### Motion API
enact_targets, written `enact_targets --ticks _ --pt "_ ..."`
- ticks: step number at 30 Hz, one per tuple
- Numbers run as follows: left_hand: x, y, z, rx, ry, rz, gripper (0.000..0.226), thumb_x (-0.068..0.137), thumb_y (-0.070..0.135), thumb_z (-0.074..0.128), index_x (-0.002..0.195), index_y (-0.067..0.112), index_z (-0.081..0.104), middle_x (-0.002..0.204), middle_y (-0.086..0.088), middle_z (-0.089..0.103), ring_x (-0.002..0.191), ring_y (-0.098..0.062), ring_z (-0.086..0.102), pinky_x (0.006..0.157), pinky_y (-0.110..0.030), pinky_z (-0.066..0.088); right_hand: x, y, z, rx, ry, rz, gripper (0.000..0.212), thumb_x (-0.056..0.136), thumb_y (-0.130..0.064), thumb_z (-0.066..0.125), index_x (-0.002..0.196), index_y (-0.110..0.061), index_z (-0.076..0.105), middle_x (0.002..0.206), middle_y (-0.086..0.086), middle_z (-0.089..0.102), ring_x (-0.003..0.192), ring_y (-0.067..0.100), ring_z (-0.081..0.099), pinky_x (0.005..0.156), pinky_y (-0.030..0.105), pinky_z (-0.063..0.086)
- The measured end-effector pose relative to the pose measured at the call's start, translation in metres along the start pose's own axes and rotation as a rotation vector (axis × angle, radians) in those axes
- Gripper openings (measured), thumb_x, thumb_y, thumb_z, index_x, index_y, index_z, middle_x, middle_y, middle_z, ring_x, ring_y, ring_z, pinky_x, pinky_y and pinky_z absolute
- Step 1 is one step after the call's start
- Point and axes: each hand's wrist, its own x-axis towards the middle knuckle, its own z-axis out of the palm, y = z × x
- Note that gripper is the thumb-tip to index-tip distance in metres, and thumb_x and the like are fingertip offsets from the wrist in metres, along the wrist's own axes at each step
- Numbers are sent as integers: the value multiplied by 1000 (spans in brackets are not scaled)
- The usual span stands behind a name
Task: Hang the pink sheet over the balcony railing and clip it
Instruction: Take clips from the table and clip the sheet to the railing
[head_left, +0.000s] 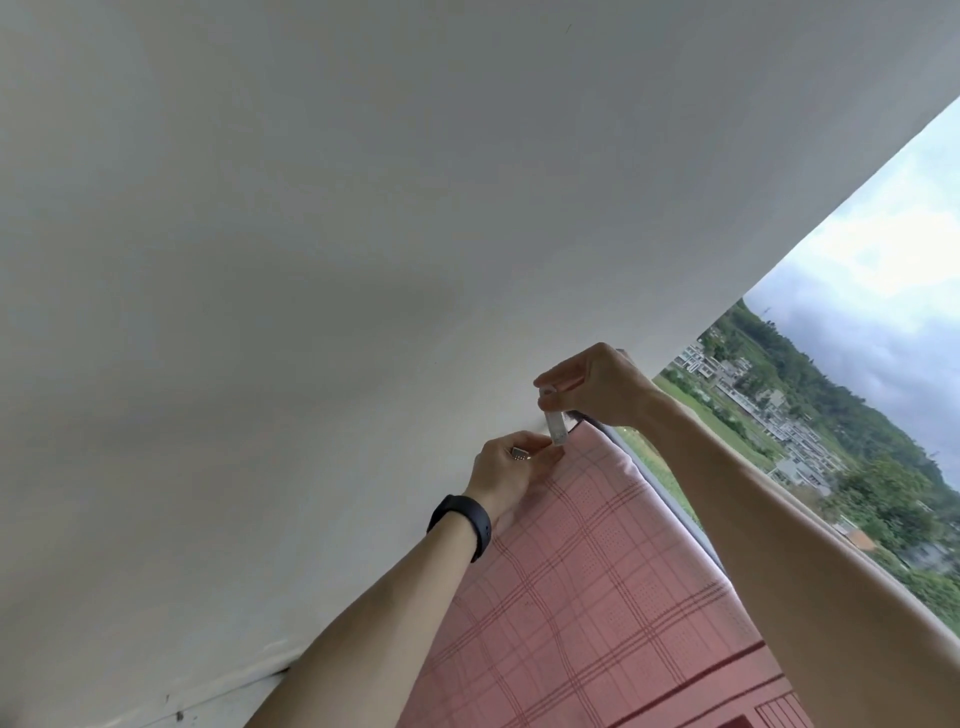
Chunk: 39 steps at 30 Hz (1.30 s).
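Note:
The pink checked sheet (587, 587) hangs over the dark balcony railing (670, 506), its end close to the white wall. My right hand (597, 382) pinches the top of a clear plastic clip (556, 427) whose lower end sits on the sheet's corner at the rail. Just below it, my left hand (511, 465) grips the sheet's edge and holds a small metallic object (519, 453) in its fingers. A black band is on my left wrist.
A plain white wall (311, 260) fills the left and top of the view, right beside the sheet's end. Beyond the railing lies open air with distant buildings (789, 431), trees and cloudy sky.

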Motion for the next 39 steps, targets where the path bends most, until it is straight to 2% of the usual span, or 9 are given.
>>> enact_targets --ticks 10,15,18,22,25,28,31,35,39 --pt "-5 3 2 105 76 48 14 75 49 79 82 37 78 81 26 71 74 13 61 65 -8 43 7 7 1 -58 -110 58 18 75 -22 87 90 -29 81 86 -10 75 85 -2 66 95 25 52" --pt "-7 7 -4 107 73 -8 20 70 46 84 82 31 79 77 20 73 74 2 66 69 -15 48 18 1 12 -196 -205 82 15 75 -30 85 90 -31 80 105 -4 74 98 12 68 94 35 57" --pt "-8 13 -10 68 -3 -41 16 71 36 86 81 26 80 62 16 69 55 2 59 53 -13 45 20 6 17 -244 -211 88 8 75 -32 85 81 -33 79 104 -5 75 98 12 68 89 36 59" --pt "-11 19 -9 41 -25 -39 13 76 26 84 86 19 80 59 16 67 44 5 53 44 -9 39 17 20 19 -176 -153 58 24 76 -32 83 99 -26 80 101 -7 77 94 6 69 63 13 54" --pt "-13 22 -15 93 12 -81 15 78 28 81 91 20 78 65 16 70 45 2 52 43 -13 39 5 20 19 -57 -176 87 52 78 -42 82 125 -24 69 113 -3 76 101 8 69 79 18 54" --pt "-19 16 -40 -60 151 -208 14 88 17 62 100 13 66 69 6 68 45 -11 44 44 -22 31 -20 12 18 178 157 16 43 83 -45 76 121 -26 70 104 -10 76 98 2 69 95 28 53" --pt "-36 4 -68 -447 274 -309 15 95 5 42 94 7 57 78 -9 66 55 -18 47 51 -27 30 -72 2 45 313 534 -101 4 84 -42 70 87 -41 72 72 -20 71 68 -6 65 64 12 48" --pt "-77 -8 -84 -569 333 -259 25 104 14 40 96 5 62 83 -10 67 75 -23 61 67 -32 49 -142 3 131 640 194 6 27 82 -60 64 93 -37 71 85 -15 75 71 7 70 61 21 55" --pt "-125 -28 -74 -223 230 -180 27 105 22 38 111 13 62 104 0 75 99 -21 64 78 -35 50 -190 9 206 948 -129 283 42 85 -66 60 106 -30 68 97 -10 77 83 10 74 71 24 60"
